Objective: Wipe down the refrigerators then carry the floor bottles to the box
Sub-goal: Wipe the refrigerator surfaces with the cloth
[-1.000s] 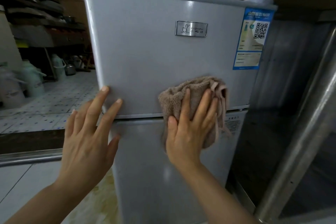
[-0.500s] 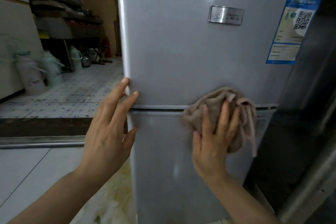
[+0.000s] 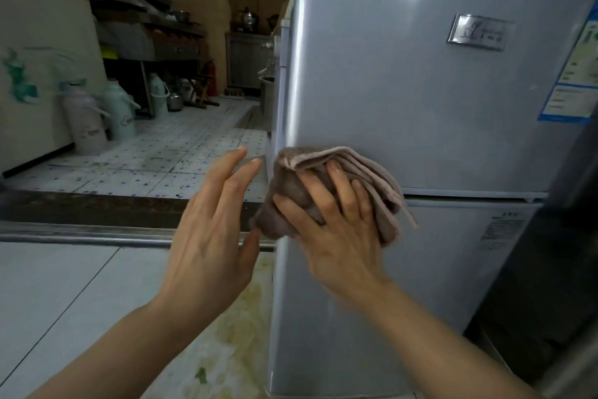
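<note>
Fingers: right hand is pressing spread fingers onto crumpled brown terry cloth, wiping tall grey metal refrigerator's corner.
Left hand: hovering alongside, fingers straight, holding nothing.

The refrigerator stood at the right, a cloth against its front left edge under the right hand. The left hand hovered just left of that edge. Two flasks stood on the floor far left, before a cabinet.
</note>
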